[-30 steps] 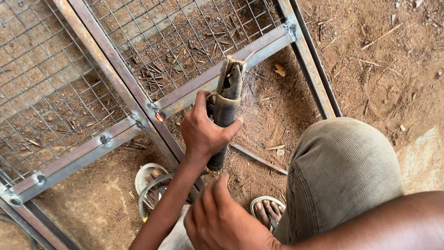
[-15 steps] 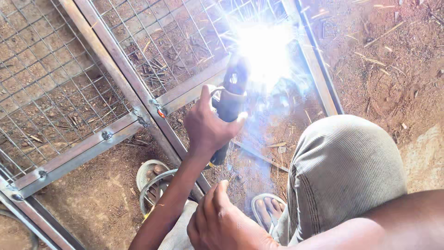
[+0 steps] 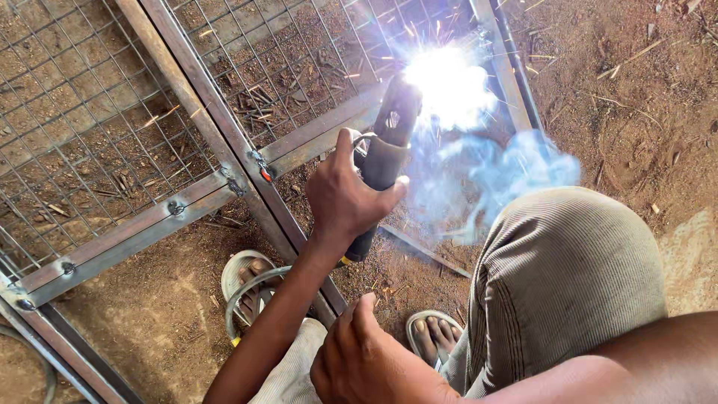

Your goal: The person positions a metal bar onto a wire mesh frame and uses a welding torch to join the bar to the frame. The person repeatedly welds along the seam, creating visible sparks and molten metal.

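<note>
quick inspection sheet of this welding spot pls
surface: bare brown dirt ground
job's things: dark electrode holder at a bright arc on the grey steel frame with wire mesh
clutter: twigs and debris under the mesh
grips: left hand shut on the holder; right hand low, empty, knuckles up
cables: grey cable looping by the sandalled foot
surroundings: bluish smoke; bent knee in ribbed trousers

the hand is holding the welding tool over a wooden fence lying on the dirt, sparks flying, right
Not quite: the head view shows a metal frame with wire mesh, not a wooden fence. The left hand does hold the welding tool over it, lying on dirt, sparks flying.
</note>
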